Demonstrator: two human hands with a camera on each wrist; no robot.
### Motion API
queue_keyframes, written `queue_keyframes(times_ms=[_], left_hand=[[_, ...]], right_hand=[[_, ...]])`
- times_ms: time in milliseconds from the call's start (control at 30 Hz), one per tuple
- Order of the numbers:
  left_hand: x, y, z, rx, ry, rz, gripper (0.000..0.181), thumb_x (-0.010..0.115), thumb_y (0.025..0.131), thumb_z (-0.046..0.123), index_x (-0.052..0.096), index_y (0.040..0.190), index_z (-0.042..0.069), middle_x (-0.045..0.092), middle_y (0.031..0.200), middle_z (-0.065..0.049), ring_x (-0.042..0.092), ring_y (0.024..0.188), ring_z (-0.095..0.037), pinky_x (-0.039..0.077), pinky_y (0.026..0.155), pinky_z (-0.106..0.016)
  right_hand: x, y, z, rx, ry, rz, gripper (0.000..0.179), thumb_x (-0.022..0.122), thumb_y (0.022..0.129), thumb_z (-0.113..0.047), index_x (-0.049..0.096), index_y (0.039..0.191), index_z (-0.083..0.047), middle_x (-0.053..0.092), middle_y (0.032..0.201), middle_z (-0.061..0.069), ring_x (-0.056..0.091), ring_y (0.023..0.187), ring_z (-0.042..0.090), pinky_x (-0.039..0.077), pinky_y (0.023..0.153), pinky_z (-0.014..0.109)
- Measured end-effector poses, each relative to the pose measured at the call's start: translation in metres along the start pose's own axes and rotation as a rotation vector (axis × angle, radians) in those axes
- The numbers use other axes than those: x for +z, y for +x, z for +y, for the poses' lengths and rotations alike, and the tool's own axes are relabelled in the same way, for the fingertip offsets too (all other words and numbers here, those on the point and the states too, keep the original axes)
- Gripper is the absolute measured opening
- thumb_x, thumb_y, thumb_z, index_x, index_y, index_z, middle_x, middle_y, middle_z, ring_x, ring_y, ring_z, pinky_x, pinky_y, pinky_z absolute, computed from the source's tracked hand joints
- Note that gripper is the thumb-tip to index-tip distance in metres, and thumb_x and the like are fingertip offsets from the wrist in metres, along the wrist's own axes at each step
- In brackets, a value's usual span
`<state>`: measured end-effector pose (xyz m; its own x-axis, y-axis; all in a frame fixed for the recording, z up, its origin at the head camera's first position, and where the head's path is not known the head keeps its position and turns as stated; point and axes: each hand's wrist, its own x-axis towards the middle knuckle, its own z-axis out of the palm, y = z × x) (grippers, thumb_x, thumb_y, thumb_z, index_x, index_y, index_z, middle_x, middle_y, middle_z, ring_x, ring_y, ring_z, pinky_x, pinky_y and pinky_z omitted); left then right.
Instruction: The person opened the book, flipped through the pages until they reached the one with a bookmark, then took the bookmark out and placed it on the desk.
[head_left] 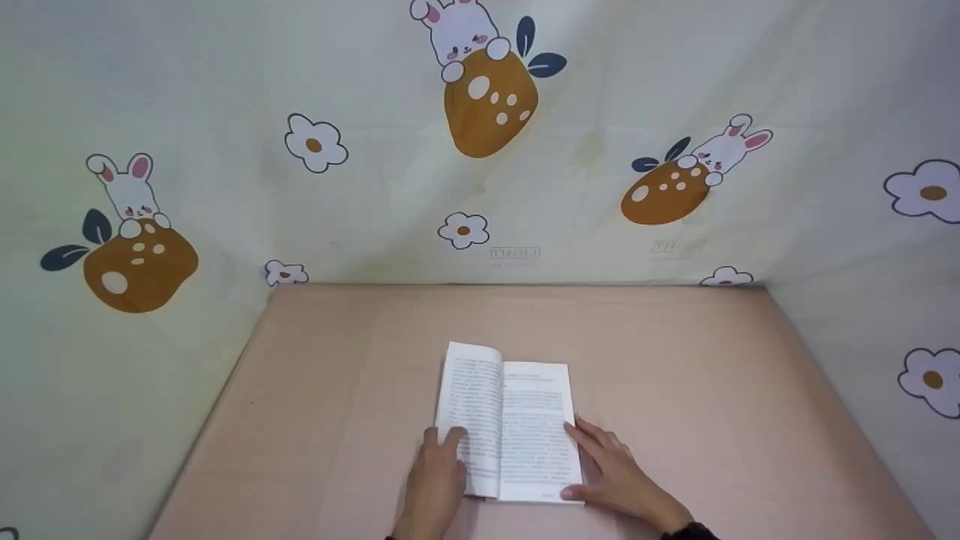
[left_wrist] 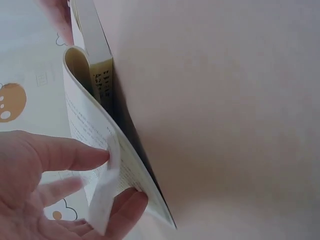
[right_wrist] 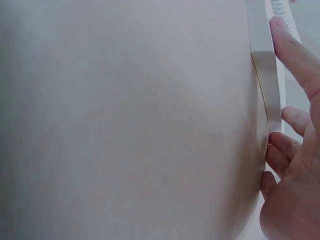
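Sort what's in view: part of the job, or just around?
Job:
- open printed book
- left hand, pinching a leaf
- right hand, touching the book's right edge

Just around:
- pinkish tabletop, under the book
- rabbit-and-flower backdrop, behind

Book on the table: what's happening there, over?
Left hand pinching a page. Right hand touching book at its right side. Book open on table. No obstacle visible.

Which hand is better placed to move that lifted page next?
Probably the left hand: it already pinches the lifted page. The right hand rests at the opposite edge of the open book, away from that page.
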<state>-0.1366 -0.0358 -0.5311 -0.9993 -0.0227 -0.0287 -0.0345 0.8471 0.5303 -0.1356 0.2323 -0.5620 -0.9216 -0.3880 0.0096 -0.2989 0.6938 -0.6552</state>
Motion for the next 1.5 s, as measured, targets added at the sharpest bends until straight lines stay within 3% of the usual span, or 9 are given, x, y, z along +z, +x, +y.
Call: queue_keyframes(times_ms=[133,300,433,600,733,900,1133,1300,1500], left_hand=[[0.002,0.0,-0.001,-0.001,0.043,0.013,0.037,0.067,0.078,0.003,0.063,0.114,0.01,0.047,0.122,-0.029,0.054,0.106,-0.037,0.053,0.077,-0.039],[0.006,0.0,-0.002,0.04,0.08,0.068,0.027,0.066,0.083,0.019,0.067,0.106,0.006,0.038,0.134,-0.035,0.031,0.127,-0.054,0.036,0.098,-0.061],[0.009,-0.001,0.001,0.117,0.158,0.088,0.045,0.063,0.085,0.035,0.063,0.106,-0.005,0.044,0.13,-0.033,0.035,0.124,-0.052,0.039,0.097,-0.057],[0.013,-0.001,0.011,0.156,0.171,0.064,0.055,0.064,0.086,0.027,0.049,0.116,-0.017,0.039,0.133,-0.031,0.034,0.127,-0.046,0.041,0.1,-0.047],[0.017,-0.001,0.019,0.242,0.185,-0.005,0.049,0.059,0.087,0.006,0.04,0.129,-0.012,0.033,0.139,-0.027,0.03,0.132,-0.041,0.041,0.102,-0.039],[0.02,-0.001,0.025,0.359,0.236,-0.084,0.053,0.061,0.078,-0.007,0.046,0.129,-0.003,0.035,0.142,-0.017,0.032,0.134,-0.033,0.033,0.109,-0.04],[0.025,-0.003,0.027,0.376,0.251,-0.102,0.04,0.067,0.077,-0.001,0.057,0.115,-0.001,0.036,0.142,-0.018,0.034,0.132,-0.038,0.034,0.107,-0.046],[0.027,-0.005,0.029,0.386,0.284,-0.089,0.036,0.065,0.084,0.019,0.058,0.114,0.0,0.035,0.141,-0.026,0.036,0.128,-0.047,0.038,0.102,-0.053],[0.026,-0.009,0.033,0.375,0.31,-0.15,0.073,0.065,0.073,0.057,0.056,0.123,0.005,0.029,0.143,-0.031,0.032,0.127,-0.054,0.036,0.1,-0.059]], right_hand=[[-0.001,0.0,-0.001,0.006,0.003,-0.005,0.092,0.074,0.071,-0.05,0.035,0.143,-0.007,0.028,0.149,0.02,0.031,0.13,0.039,0.025,0.098,0.063],[-0.001,0.0,-0.001,0.023,0.01,-0.021,0.093,0.073,0.071,-0.05,0.034,0.144,-0.008,0.027,0.15,0.019,0.029,0.131,0.04,0.024,0.098,0.063],[-0.002,0.0,-0.002,0.032,0.014,-0.026,0.092,0.073,0.071,-0.05,0.034,0.144,-0.008,0.027,0.15,0.019,0.029,0.131,0.04,0.024,0.099,0.063],[-0.002,0.0,-0.002,0.026,0.009,-0.024,0.092,0.074,0.072,-0.049,0.034,0.144,-0.008,0.027,0.15,0.019,0.03,0.13,0.039,0.025,0.098,0.061],[-0.002,0.0,-0.001,0.026,0.001,-0.02,0.091,0.074,0.072,-0.048,0.034,0.144,-0.009,0.027,0.15,0.018,0.03,0.13,0.037,0.026,0.098,0.058],[-0.001,0.0,0.001,-0.003,-0.006,-0.017,0.09,0.073,0.073,-0.047,0.033,0.144,-0.009,0.027,0.15,0.02,0.032,0.128,0.037,0.027,0.097,0.06],[-0.003,-0.001,0.004,-0.01,0.014,-0.048,0.088,0.073,0.075,-0.046,0.032,0.145,-0.012,0.024,0.151,0.02,0.031,0.129,0.036,0.027,0.097,0.061],[-0.003,-0.001,0.005,-0.032,-0.018,-0.035,0.087,0.072,0.074,-0.048,0.034,0.144,-0.011,0.027,0.15,0.021,0.033,0.128,0.037,0.029,0.096,0.061],[-0.002,-0.001,0.006,-0.056,-0.03,-0.011,0.085,0.072,0.074,-0.046,0.036,0.143,-0.01,0.028,0.149,0.022,0.036,0.126,0.037,0.031,0.095,0.059]])
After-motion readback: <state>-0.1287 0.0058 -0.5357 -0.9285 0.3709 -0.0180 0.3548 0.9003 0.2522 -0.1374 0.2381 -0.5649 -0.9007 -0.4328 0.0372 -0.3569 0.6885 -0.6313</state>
